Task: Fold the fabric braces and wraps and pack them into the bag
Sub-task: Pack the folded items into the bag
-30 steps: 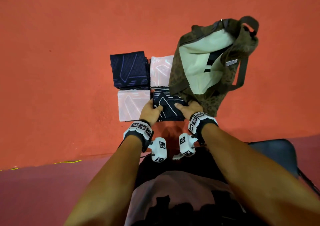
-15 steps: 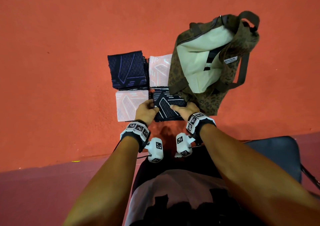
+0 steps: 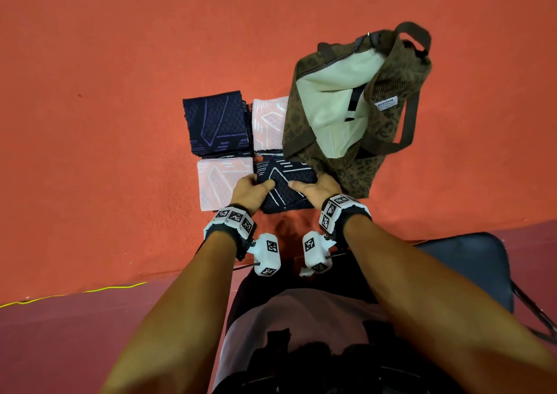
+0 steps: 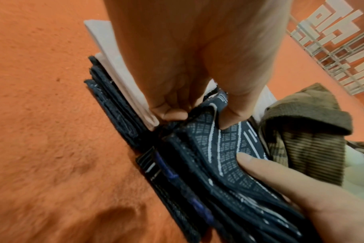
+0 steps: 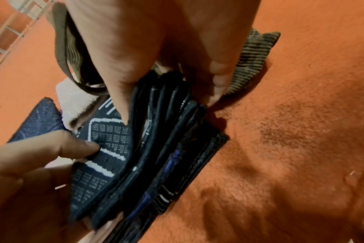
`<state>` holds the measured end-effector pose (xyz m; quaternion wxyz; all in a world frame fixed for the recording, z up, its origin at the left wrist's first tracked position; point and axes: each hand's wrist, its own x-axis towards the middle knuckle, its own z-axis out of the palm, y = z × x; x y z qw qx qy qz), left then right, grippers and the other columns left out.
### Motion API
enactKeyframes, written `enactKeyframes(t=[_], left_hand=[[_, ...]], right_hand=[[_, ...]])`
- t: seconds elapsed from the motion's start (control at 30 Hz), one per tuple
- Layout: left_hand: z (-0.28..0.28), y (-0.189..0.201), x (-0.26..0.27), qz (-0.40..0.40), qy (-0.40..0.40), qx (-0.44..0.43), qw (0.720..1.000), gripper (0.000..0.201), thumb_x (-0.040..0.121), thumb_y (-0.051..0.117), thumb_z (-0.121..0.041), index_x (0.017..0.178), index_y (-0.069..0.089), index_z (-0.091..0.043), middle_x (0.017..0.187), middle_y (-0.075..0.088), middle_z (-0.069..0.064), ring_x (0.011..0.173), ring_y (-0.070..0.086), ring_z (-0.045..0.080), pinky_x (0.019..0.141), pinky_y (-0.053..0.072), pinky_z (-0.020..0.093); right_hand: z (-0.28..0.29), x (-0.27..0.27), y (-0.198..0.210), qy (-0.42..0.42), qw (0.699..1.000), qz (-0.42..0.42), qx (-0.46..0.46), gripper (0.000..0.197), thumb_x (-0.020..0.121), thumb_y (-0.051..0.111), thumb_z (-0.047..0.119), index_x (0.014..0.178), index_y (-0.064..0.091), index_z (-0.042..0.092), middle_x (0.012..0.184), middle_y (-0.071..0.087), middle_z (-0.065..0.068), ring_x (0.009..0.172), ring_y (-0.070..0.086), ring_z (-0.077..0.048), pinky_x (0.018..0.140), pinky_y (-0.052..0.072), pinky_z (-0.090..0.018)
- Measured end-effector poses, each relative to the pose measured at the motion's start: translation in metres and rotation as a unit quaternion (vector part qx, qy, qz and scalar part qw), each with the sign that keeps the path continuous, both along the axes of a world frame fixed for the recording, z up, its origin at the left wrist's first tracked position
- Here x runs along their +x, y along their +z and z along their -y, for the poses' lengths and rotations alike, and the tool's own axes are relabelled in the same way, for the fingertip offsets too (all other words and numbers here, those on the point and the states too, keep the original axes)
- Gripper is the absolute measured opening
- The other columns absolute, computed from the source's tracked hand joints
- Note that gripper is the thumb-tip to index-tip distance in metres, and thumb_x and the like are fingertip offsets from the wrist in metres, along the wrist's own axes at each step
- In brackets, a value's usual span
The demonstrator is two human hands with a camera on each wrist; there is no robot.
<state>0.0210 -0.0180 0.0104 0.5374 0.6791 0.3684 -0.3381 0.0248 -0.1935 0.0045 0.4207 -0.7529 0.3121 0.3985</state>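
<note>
Both hands clamp the dark folded stack (image 3: 284,187) on the orange bench (image 3: 105,152), right beside the open bag (image 3: 388,98). The left hand (image 3: 250,190) pinches its left edge, thumb on top, fingers tucked under. The right hand (image 3: 318,187) mirrors it on the right edge. My call: squeeze all layers evenly and lift level, so nothing fans out, then tip it into the bag's mouth.

Near edge of dark stack (image 3: 284,187) now raised off the orange surface (image 3: 105,152), where it lay flat a second ago. Both thumbs now pressed on top, left hand (image 3: 250,190) and right hand (image 3: 316,190) gripping opposite sides, fingers tucked beneath.
</note>
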Motion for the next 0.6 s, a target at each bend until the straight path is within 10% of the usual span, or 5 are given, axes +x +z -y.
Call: enactKeyframes(t=[0.33,0.6], left_hand=[[-0.014,0.038,0.008,0.035,0.121,-0.023,0.992,0.020,0.084,0.054,-0.004,0.102,0.062,-0.005,0.076,0.066,0.007,0.062,0.062,0.021,0.050,0.048,0.020],[-0.026,0.076,0.041,0.113,0.149,-0.014,0.982,0.011,0.078,0.054,-0.006,0.087,0.055,-0.012,0.068,0.060,-0.001,0.057,0.056,0.015,0.045,0.043,0.017]], right_hand=[[-0.017,0.011,0.021,-0.036,0.990,0.047,0.126,0.087,0.044,0.087,0.057,0.121,0.066,0.021,0.112,0.073,0.006,0.103,0.070,-0.016,0.097,0.054,-0.037],[-0.030,0.056,0.072,-0.026,0.978,0.112,0.175,0.067,0.055,0.089,0.043,0.112,0.066,0.017,0.109,0.074,0.001,0.097,0.072,-0.018,0.094,0.057,-0.043]])
